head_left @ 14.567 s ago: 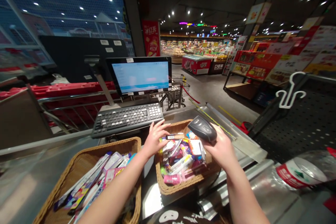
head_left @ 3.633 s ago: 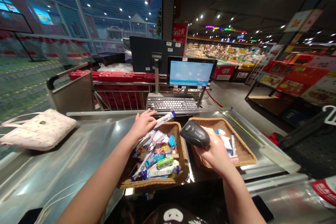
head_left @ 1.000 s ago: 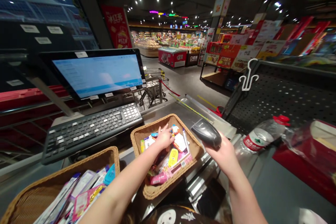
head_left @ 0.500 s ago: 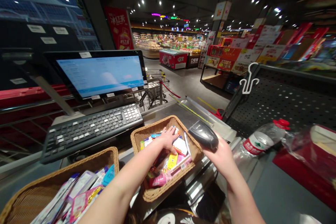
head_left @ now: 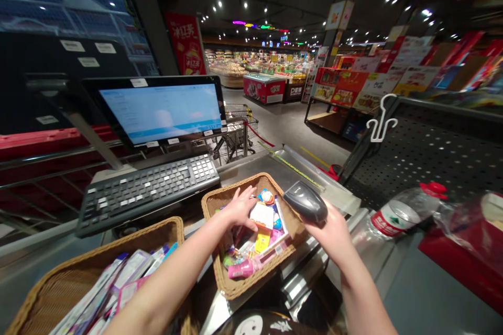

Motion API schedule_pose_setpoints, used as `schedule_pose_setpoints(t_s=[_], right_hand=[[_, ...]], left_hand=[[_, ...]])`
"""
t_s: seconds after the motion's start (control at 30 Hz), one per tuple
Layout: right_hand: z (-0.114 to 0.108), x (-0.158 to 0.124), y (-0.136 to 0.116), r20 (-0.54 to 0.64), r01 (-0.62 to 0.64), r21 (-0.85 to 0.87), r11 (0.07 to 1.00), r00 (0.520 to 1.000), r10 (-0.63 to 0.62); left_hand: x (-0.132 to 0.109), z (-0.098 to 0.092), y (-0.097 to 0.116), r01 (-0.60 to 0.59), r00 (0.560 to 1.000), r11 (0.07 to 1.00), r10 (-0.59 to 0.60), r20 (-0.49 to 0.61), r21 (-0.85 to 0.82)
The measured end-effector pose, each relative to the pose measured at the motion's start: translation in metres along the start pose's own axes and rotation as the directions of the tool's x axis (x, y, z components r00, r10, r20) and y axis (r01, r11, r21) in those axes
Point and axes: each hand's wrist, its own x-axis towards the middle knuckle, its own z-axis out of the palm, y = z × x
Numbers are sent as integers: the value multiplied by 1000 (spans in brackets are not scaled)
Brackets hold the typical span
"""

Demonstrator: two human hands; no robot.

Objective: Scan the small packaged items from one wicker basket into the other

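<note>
My left hand (head_left: 240, 209) is over the left side of a wicker basket (head_left: 231, 289), its fingers spread and nothing gripped. Small colourful packaged goods fill this basket, among them a pink tube (head_left: 241, 269), a yellow packet (head_left: 262, 241) and a white box (head_left: 262, 215). Whether my fingertips touch the goods is hard to tell. At the basket's right rim, my right hand (head_left: 329, 227) is wrapped round a black barcode scanner (head_left: 305, 201), whose head points left and away from me.
A second wicker basket (head_left: 51, 278) with several flat packages stands at lower left. Behind it are a keyboard (head_left: 149, 188) and a monitor (head_left: 165, 111). On the right lie a large plastic bottle (head_left: 401, 213), a red box (head_left: 458, 261) and a perforated panel (head_left: 444, 152) with a white hook (head_left: 380, 120).
My left hand has shifted left within the basket, uncovering more goods on its right side. My right hand keeps the scanner at the rim. The whole view has swung slightly left.
</note>
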Motion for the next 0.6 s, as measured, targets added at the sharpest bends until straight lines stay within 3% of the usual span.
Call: schedule_pose_setpoints(t_s=[0.27,0.6], right_hand=[[17,7,-21,82,51,45,998,995,-54],[43,22,-69,84,214,155,964,970,-228]], left_hand=[[-73,-33,-15,85,973,996,-83,-216,1],[-158,-89,-19,282,824,937,-127,-552,206]])
